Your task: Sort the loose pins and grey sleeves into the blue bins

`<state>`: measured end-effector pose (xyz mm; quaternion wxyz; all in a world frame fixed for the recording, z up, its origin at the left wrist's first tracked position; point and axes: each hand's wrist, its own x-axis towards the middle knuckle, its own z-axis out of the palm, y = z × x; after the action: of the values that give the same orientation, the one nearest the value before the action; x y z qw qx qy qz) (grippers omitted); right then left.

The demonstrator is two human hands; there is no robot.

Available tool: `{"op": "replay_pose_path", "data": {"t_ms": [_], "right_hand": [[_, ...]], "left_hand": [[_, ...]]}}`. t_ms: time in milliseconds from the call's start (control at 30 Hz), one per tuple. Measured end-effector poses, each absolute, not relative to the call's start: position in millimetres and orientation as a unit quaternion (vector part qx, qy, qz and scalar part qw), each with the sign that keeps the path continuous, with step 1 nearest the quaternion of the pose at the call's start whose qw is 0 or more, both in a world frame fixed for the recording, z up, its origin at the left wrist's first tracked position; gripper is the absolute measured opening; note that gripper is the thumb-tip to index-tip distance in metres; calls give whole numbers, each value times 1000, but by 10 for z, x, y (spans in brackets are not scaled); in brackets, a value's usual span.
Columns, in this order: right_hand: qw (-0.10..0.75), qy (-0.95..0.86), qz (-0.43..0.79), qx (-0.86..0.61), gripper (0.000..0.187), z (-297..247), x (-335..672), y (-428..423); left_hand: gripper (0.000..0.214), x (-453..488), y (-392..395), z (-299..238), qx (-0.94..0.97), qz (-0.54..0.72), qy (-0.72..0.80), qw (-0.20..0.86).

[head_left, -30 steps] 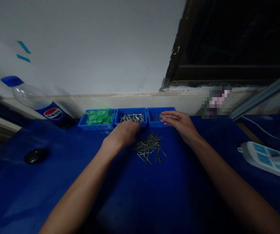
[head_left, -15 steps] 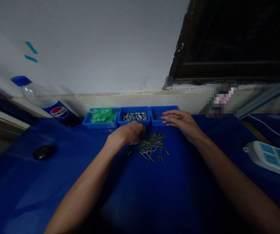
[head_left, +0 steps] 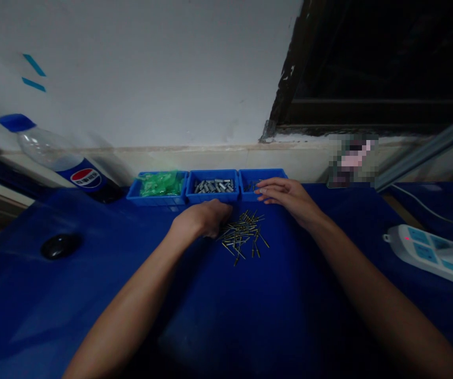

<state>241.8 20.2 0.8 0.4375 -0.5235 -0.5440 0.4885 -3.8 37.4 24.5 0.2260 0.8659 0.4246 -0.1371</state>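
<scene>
A loose pile of thin metal pins (head_left: 244,231) with brass-coloured thicker parts lies on the blue tabletop. At its left edge, my left hand (head_left: 204,218) is closed with its fingers curled downward; what they hold, if anything, is hidden behind the hand. My right hand (head_left: 291,199) reaches over the front of the right blue bin (head_left: 263,172), its fingers stretched out and slightly apart. Small metal pieces show inside that bin, partly covered by the fingers. Short silvery metal cylinders (head_left: 214,186) fill the middle blue bin (head_left: 212,198).
The left blue bin (head_left: 157,200) holds green plastic bags (head_left: 161,183). A cola bottle (head_left: 64,158) stands by the wall, and a black computer mouse (head_left: 58,246) lies at left. On the right are a white power strip (head_left: 427,255) and a blurred-out upright object (head_left: 350,163).
The whole view has shifted slightly, so things appear further left. A pin that stuck out below my left hand no longer shows. My right hand keeps its pose by the right bin.
</scene>
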Motion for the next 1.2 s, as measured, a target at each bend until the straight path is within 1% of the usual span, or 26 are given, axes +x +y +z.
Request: {"op": "replay_pose_path", "data": {"t_ms": [67, 133, 200, 267, 400, 500, 633, 700, 833, 933, 1033, 1200], "right_hand": [[432, -548, 487, -525, 22, 17, 2420, 203], [424, -557, 486, -523, 23, 28, 2425, 205], [409, -569, 490, -519, 24, 32, 2428, 205], [388, -576, 505, -513, 24, 27, 2426, 202], [359, -553, 574, -485, 29, 9, 2407, 180], [371, -523, 614, -460, 29, 19, 2394, 157], [383, -510, 619, -459, 24, 35, 2377, 137], [396, -512, 607, -461, 21, 23, 2371, 145], [453, -509, 541, -493, 17, -5, 2416, 196], [487, -509, 471, -531, 26, 17, 2507, 238], [497, -504, 452, -542, 32, 59, 2591, 261], [486, -513, 456, -541, 27, 93, 2614, 257]], "left_hand": [[44, -38, 395, 297, 873, -91, 406, 253], [41, -18, 410, 350, 885, 1, 378, 272], [31, 19, 415, 387, 879, 110, 362, 289], [19, 59, 412, 405, 854, 192, 366, 317], [10, 102, 397, 408, 801, 268, 380, 376], [7, 100, 388, 414, 785, 290, 376, 397], [5, 98, 388, 407, 779, 296, 378, 403], [5, 95, 401, 380, 788, 290, 385, 384], [11, 96, 438, 286, 827, 246, 416, 288], [14, 146, 423, 208, 865, 175, 405, 239], [18, 239, 358, 136, 885, 100, 413, 191], [20, 337, 277, 41, 888, 39, 444, 111]]}}
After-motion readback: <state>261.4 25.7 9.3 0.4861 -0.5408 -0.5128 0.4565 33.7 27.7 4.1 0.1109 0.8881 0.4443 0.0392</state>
